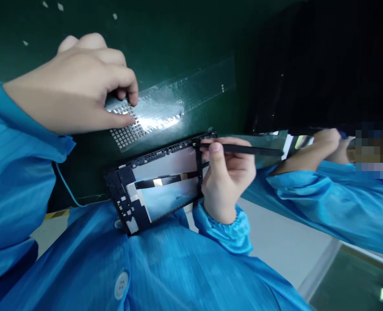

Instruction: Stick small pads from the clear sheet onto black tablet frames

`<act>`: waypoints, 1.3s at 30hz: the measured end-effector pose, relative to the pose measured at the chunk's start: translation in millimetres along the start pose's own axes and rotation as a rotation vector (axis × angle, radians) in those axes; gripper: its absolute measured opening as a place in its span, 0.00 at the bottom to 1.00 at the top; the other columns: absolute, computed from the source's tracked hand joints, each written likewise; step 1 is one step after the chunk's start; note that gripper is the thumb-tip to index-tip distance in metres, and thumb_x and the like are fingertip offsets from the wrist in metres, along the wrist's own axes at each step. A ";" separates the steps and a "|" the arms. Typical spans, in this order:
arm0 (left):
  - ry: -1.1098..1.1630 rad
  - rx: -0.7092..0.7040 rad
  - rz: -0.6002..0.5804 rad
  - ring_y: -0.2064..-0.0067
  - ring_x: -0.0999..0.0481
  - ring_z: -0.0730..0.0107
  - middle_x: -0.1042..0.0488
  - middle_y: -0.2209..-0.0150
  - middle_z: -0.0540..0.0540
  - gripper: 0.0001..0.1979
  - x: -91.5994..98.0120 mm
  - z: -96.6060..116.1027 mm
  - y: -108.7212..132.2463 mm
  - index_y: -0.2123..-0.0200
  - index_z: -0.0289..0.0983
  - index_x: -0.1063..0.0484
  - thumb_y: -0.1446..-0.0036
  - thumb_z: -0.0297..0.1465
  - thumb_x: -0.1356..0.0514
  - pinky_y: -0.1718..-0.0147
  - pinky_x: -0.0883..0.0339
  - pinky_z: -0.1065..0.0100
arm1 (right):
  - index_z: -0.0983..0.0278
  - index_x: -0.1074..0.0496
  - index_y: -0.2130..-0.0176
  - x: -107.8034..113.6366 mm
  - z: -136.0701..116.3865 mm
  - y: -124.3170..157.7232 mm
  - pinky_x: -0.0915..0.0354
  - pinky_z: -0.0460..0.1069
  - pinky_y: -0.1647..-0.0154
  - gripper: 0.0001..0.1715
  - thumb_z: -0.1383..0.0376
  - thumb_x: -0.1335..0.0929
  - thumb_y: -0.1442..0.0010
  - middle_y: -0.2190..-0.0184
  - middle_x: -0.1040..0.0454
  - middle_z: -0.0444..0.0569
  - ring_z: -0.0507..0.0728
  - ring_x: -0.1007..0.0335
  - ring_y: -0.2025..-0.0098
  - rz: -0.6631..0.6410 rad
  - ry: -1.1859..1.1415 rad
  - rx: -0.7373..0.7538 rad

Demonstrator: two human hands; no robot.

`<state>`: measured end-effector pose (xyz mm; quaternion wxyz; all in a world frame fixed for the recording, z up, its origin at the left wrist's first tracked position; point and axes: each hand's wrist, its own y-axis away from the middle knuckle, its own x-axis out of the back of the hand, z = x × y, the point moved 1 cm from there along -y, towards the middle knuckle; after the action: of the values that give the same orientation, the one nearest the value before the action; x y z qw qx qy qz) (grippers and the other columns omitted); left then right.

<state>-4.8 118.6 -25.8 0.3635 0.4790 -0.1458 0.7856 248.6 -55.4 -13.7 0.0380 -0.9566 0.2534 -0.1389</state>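
Note:
My left hand (90,82) is over a clear plastic sheet (207,84) with rows of small grey square pads (128,136) at its near end. Thumb and curled index finger close in on the pads there; the other fingers are bent. My right hand (228,172) grips slim black tweezers (252,150), their tip low over the device's far edge. Beneath it lies an opened tablet-like device (170,198) with a black frame, a silvery inner panel and a dark ribbon cable (168,179). This device is tilted at the bench edge, against my blue smock; my right hand covers its right end.
Loose white bits (60,7) lie on the dark green bench mat (178,34). To the right, a co-worker's blue sleeve (324,194) and bare forearm (308,151) reach over the bench. A large black area (317,65) fills the upper right.

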 end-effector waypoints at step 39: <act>-0.020 0.072 -0.066 0.29 0.34 0.42 0.29 0.55 0.48 0.50 6.6 6.9 -1.7 0.50 0.25 0.18 0.43 0.64 0.57 0.34 0.47 0.36 | 0.61 0.20 0.57 -39.4 -12.5 -99.6 0.17 0.53 0.51 0.23 0.45 0.20 0.35 0.60 0.14 0.41 0.55 0.14 0.58 -1.017 -0.065 -0.089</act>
<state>-0.9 118.7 -16.9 0.3704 0.5044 -0.1051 0.7729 259.4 50.7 2.8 -0.0674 -0.9634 -0.2397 -0.0993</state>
